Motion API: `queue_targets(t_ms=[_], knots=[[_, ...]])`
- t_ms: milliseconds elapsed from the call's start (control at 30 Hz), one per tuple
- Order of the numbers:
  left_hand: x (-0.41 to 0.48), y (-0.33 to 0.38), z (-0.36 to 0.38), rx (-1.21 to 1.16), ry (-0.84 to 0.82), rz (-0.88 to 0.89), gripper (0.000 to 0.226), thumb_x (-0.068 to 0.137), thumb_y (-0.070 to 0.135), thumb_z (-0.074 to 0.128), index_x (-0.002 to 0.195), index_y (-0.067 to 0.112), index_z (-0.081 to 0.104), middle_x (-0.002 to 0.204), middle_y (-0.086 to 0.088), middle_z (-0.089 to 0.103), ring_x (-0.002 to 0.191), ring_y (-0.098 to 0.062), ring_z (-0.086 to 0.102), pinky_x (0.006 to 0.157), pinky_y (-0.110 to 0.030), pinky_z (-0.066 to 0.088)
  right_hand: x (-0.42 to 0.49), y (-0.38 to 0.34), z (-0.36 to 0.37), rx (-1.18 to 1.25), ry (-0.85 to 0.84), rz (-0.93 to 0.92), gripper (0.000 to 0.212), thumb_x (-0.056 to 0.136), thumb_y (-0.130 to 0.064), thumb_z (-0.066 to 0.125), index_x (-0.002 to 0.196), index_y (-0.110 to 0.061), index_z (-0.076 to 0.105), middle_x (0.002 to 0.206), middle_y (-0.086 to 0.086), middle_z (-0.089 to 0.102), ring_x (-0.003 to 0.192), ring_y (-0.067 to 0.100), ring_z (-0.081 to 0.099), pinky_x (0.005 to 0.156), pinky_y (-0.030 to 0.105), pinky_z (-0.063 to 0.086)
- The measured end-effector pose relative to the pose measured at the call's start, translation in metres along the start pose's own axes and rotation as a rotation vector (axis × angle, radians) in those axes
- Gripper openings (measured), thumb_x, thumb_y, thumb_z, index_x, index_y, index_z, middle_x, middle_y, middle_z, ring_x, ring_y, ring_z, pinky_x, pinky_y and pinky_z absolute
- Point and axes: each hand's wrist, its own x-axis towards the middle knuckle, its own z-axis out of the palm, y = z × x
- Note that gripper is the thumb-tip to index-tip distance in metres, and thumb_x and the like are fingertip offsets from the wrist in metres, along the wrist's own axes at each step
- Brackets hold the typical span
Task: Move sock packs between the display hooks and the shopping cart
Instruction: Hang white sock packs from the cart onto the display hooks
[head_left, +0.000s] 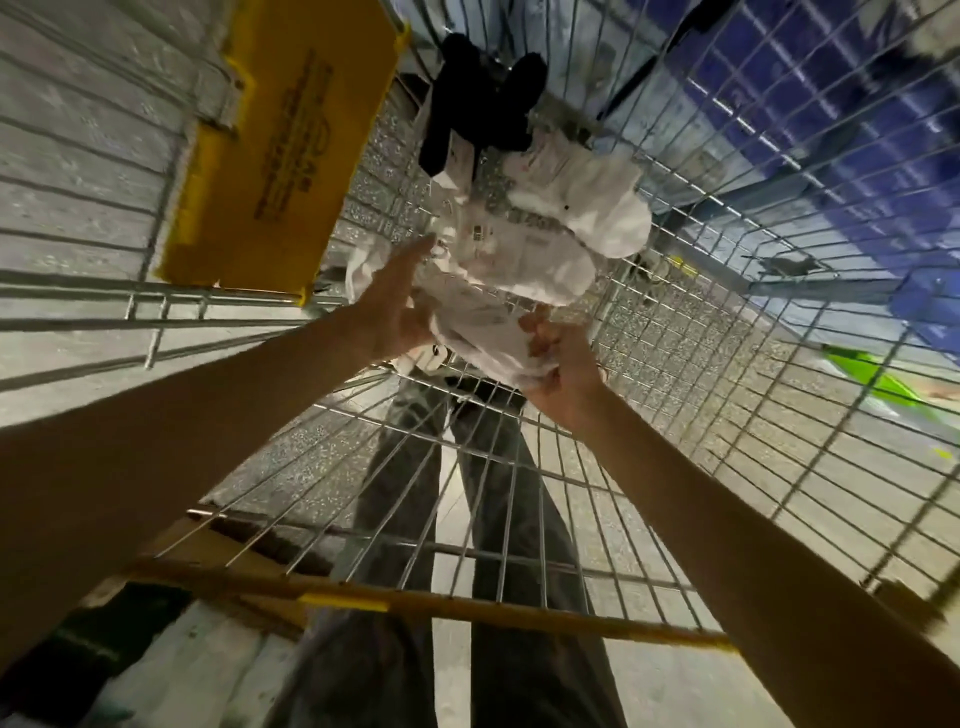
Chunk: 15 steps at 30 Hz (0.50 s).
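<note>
Head: wire cart (208, 297), speckled floor (306, 462); left grip (390, 312) apart, right grip (562, 375) clamped on socks (519, 260)

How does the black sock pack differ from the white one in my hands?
The black sock pack is dark and lies untouched at the far end of the cart; the white sock pack is pale, nearer, pinched by the right hand with the left hand against it. Both are inside it.

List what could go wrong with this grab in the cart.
1. Only the right hand grips the white sock packs, by their near edge. The left hand lies flat against them, so loose packs may slide off.
2. Packaging could snag on the wire cart when lifted.
</note>
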Motion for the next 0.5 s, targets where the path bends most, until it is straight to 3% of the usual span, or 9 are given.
queue_targets(t_ms=[67,133,233,300,367,400,433,500], knots=[[-0.001,-0.005,-0.002,-0.039,-0.035,-0.035,0.056,0.084,0.018,0.074,0.129,0.006,0.042,0.109,-0.017,0.064,0.079,-0.026,0.073,0.059,-0.034,0.061,-0.003,0.008,0.0,0.033,-0.116,0.067,0.021,0.057,-0.011,0.056,0.077,-0.007,0.052,0.1,0.015,0.051,0.077,0.024,0.055,0.04,0.021,0.049],[0.006,-0.01,-0.008,-0.036,0.116,-0.003,0.086,0.069,-0.004,0.08,0.139,0.011,0.031,0.121,-0.022,0.058,0.09,-0.031,0.071,0.07,-0.041,0.06,0.0,0.013,0.001,0.004,-0.161,0.121,0.019,0.062,-0.013,0.058,0.08,-0.007,0.057,0.105,0.016,0.05,0.088,0.027,0.052,0.055,0.028,0.056],[0.009,-0.009,-0.023,0.25,0.324,0.27,0.106,0.073,-0.017,0.07,0.148,0.029,0.012,0.131,-0.021,0.045,0.112,-0.036,0.055,0.091,-0.052,0.051,0.009,0.008,0.008,-0.441,-0.071,0.069,0.028,0.09,-0.011,0.049,0.112,0.005,0.057,0.115,0.027,0.056,0.103,0.035,0.058,0.086,0.039,0.055],[0.004,-0.004,-0.03,0.506,0.312,0.494,0.109,0.074,-0.016,0.069,0.152,0.02,0.003,0.133,-0.021,0.046,0.106,-0.03,0.057,0.086,-0.045,0.056,0.023,0.0,0.013,-0.756,0.043,-0.094,0.027,0.099,-0.009,0.045,0.122,0.002,0.052,0.116,0.024,0.059,0.097,0.035,0.061,0.087,0.044,0.056],[-0.001,0.005,-0.034,0.631,0.218,0.612,0.102,0.074,-0.017,0.068,0.15,0.019,0.011,0.13,-0.006,0.046,0.094,-0.011,0.056,0.072,-0.022,0.058,0.047,-0.007,0.008,-1.126,0.183,-0.416,0.032,0.096,-0.007,0.053,0.127,-0.003,0.047,0.115,0.023,0.057,0.086,0.029,0.059,0.075,0.04,0.058],[-0.002,0.01,-0.036,0.673,0.173,0.624,0.098,0.074,-0.016,0.069,0.147,0.026,0.02,0.132,-0.001,0.042,0.096,-0.005,0.054,0.07,-0.016,0.056,0.065,-0.013,0.004,-1.342,0.269,-0.59,0.041,0.091,-0.008,0.06,0.13,-0.008,0.046,0.121,0.025,0.053,0.095,0.03,0.058,0.077,0.04,0.057],[0.003,0.013,-0.039,0.724,0.152,0.614,0.089,0.075,-0.012,0.071,0.143,0.029,0.032,0.135,-0.002,0.042,0.101,-0.007,0.055,0.073,-0.016,0.055,0.081,-0.019,0.0,-1.532,0.332,-0.714,0.053,0.086,-0.009,0.064,0.135,-0.013,0.044,0.13,0.028,0.047,0.11,0.035,0.053,0.085,0.042,0.054],[0.012,0.016,-0.045,0.824,0.16,0.586,0.054,0.078,0.0,0.075,0.122,0.027,0.061,0.133,-0.011,0.055,0.111,-0.023,0.061,0.085,-0.032,0.058,0.103,-0.035,0.002,-1.821,0.359,-0.69,0.077,0.084,-0.013,0.069,0.15,-0.018,0.031,0.15,0.027,0.025,0.135,0.04,0.031,0.103,0.045,0.044]])
